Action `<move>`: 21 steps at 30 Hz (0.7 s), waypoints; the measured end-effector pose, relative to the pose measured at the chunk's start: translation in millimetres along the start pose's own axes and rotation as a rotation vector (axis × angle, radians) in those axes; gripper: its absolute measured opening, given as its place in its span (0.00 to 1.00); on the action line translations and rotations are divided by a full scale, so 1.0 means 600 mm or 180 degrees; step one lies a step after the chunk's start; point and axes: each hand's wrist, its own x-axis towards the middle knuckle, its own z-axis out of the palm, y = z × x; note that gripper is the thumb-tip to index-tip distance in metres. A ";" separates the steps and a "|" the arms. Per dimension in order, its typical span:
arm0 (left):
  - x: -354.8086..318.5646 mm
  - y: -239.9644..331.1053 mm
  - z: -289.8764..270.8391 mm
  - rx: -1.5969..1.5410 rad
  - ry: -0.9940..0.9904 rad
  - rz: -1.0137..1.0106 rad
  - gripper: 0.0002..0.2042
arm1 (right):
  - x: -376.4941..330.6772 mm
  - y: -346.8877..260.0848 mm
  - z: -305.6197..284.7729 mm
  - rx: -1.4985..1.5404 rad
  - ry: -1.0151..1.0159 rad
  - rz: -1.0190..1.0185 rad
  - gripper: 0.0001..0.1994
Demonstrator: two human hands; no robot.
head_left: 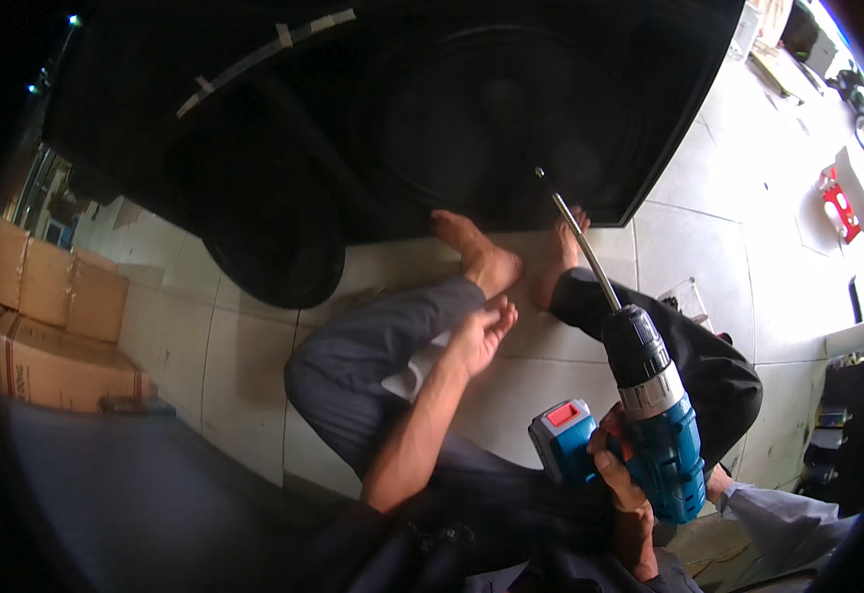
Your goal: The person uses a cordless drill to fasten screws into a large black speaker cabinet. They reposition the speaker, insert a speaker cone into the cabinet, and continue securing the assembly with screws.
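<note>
My right hand (618, 472) is wrapped fully around the grip of the drill (649, 415), fingers closed tight on the handle. The drill has a blue body, a black chuck with a silver collar behind it, and a blue battery (561, 440) with a red patch at the foot of the handle. A long silver bit (580, 237) runs up and to the left from the chuck; its tip sits at the edge of the cabinet (432, 109), and I cannot tell whether it touches. The cabinet is large, black and tilted, filling the upper middle of the view, with a big round cone recessed in its face and strips of pale tape (254, 59) along its upper left edge. My left hand (481, 331) is empty, fingers loosely curled and half open, resting over my left knee. My bare feet (496, 252) are planted on the floor (709, 227) right at the lower edge of the cabinet. The floor is pale tile, with open room to the right of the cabinet's slanted right edge and to the left of my legs. Brown boxes (56, 326) are stacked at the far left, well apart from the drill. A red and white object (840, 203) lies far right.
</note>
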 end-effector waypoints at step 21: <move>-0.051 0.112 0.084 0.1249 -0.0315 0.0557 0.17 | 0.040 -0.021 -0.030 -0.3353 -0.1433 -0.1788 0.28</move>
